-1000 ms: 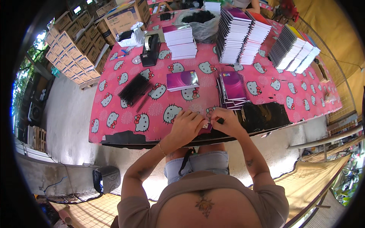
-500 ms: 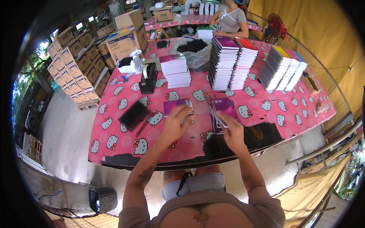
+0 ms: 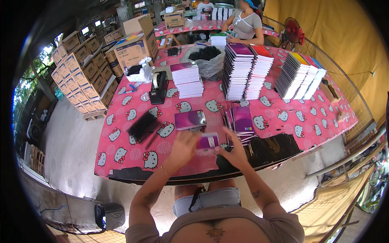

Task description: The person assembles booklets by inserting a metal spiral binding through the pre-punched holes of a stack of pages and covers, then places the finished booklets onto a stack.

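Observation:
A small purple notebook (image 3: pixel 210 141) is between my hands above the near part of the table. My left hand (image 3: pixel 186 148) pinches its left end with closed fingers. My right hand (image 3: pixel 234 150) is at its right end, thumb by the edge and index finger stretched up, fingers apart. Just beyond my left hand lie purple-covered notebooks (image 3: pixel 189 120). Right of them is a small pile of purple notebooks (image 3: pixel 243 119), with dark spiral coils along its left side. A heap of black binding coils (image 3: pixel 142 125) rests to the left.
Tall notebook stacks (image 3: pixel 239 73) stand at the back, with more stacks (image 3: pixel 298 77) to the right. A black tape dispenser (image 3: pixel 158 88), a notebook stack (image 3: pixel 187 81) and a plastic bag of black coils (image 3: pixel 204 56) are behind. A co-worker (image 3: pixel 247 26) handles notebooks across the table.
My right hand has come left and nearer from the right-hand pile. The small notebook now shows between both hands; my left hand has moved slightly nearer.

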The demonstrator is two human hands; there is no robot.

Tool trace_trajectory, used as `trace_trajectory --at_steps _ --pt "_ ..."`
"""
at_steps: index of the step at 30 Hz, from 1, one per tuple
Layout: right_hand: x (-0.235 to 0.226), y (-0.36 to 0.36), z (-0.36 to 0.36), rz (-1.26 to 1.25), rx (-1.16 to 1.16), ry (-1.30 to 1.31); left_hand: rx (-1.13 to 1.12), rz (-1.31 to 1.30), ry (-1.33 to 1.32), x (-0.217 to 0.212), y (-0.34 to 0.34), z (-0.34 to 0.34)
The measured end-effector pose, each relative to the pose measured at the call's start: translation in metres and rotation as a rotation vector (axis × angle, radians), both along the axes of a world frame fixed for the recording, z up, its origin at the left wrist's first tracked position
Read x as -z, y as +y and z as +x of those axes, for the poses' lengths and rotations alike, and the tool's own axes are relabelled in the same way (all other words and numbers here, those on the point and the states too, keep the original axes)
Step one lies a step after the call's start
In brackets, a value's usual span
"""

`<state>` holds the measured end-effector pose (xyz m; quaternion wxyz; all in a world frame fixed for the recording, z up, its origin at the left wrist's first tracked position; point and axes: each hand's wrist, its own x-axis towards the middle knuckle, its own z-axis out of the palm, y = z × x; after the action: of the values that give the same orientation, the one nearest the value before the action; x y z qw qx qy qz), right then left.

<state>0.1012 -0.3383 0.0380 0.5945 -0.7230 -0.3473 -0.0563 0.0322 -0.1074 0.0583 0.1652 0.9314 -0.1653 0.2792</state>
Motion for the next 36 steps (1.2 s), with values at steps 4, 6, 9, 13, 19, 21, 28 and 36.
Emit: trace_trajectory --at_steps 4,6,9,13,19,21,28,36 --pt "0.072 0.018 -0.019 0.14 -0.152 0.398 -0.004 -0.144 -0.114 0.034 -0.031 -0.032" --pt "0.066 0.024 -0.02 0.155 -0.136 0.406 -0.19 -0.485 -0.09 0.038 -0.045 -0.038" --pt "0.052 0.031 -0.032 0.151 -0.151 0.436 -0.217 -0.536 -0.019 0.066 -0.047 -0.046" --pt "0.053 0.009 -0.021 0.115 -0.059 0.362 -0.031 -0.532 0.066 0.029 -0.006 -0.029" --pt "0.035 0.014 -0.029 0.037 -0.058 0.441 -0.666 0.057 0.052 0.073 0.145 0.004" --pt "0.034 0.015 -0.022 0.034 -0.097 0.45 -0.619 0.1 0.09 0.079 0.147 0.006" --pt "0.046 0.02 -0.017 0.13 -0.161 0.438 -0.644 0.062 -0.12 0.048 0.11 -0.009" --pt "0.052 0.026 -0.018 0.0 -0.158 0.488 -0.337 -1.071 0.085 0.068 -0.006 -0.051"
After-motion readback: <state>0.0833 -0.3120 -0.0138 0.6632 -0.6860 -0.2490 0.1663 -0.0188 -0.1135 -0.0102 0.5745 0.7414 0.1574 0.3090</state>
